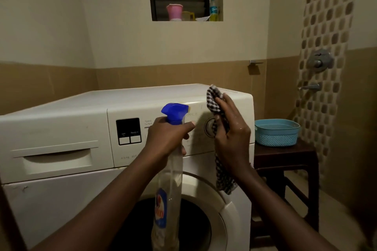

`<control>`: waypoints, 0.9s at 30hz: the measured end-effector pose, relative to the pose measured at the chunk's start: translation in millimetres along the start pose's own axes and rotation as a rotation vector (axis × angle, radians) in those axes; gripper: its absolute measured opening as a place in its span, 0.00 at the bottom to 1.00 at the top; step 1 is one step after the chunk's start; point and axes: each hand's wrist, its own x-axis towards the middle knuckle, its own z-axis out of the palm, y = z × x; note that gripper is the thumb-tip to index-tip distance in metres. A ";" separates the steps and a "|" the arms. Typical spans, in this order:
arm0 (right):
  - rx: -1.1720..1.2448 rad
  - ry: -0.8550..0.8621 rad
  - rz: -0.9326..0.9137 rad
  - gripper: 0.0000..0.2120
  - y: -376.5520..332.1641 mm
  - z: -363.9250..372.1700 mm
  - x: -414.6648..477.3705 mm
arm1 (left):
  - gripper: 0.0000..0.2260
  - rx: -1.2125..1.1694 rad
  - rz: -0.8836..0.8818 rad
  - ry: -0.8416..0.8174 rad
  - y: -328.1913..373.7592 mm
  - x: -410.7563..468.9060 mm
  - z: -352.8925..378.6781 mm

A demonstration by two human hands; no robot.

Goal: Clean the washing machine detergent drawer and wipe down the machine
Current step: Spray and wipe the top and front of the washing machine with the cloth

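The detergent drawer (pixel 55 159) of the washing machine (pixel 61 112) is seen shut at the upper left of the front, well to the left of both hands. A spray bottle (pixel 169 189) is gripped at its neck by the left hand (pixel 169 138), held up before the control panel (pixel 130 112) with the blue nozzle uppermost. A checked cloth (pixel 214 98) is clutched in the upright right hand (pixel 232 134) in front of the dial (pixel 210 127).

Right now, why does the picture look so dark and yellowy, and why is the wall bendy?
Head view: the light is dim and warm, tinting the washing machine yellowish; the wide lens curves the tile line on the wall; the bottom right corner is smeared; the spray bottle label is blurry.
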 end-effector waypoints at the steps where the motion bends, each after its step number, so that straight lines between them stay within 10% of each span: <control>1: -0.001 -0.035 -0.003 0.25 -0.1 5.6 -1.8 | 0.16 -0.004 -0.010 0.007 -2.2 -1.9 -3.2; 14: -0.106 -0.226 -0.207 0.26 -4.2 60.4 -30.3 | 0.13 -0.035 -0.083 0.094 -34.6 -16.5 -43.9; 18: -0.085 -0.016 -0.008 0.28 -7.3 64.0 -33.4 | 0.14 -0.050 -0.076 0.081 -36.4 -19.5 -47.9; 23: -0.150 -0.290 -0.170 0.24 11.7 44.2 -98.7 | 0.12 -0.050 -0.055 0.066 -33.4 -25.0 -53.3; 27: -0.223 -0.145 0.000 0.26 46.0 -5.9 -98.9 | 0.14 -0.024 -0.079 0.026 -35.0 -27.1 -54.4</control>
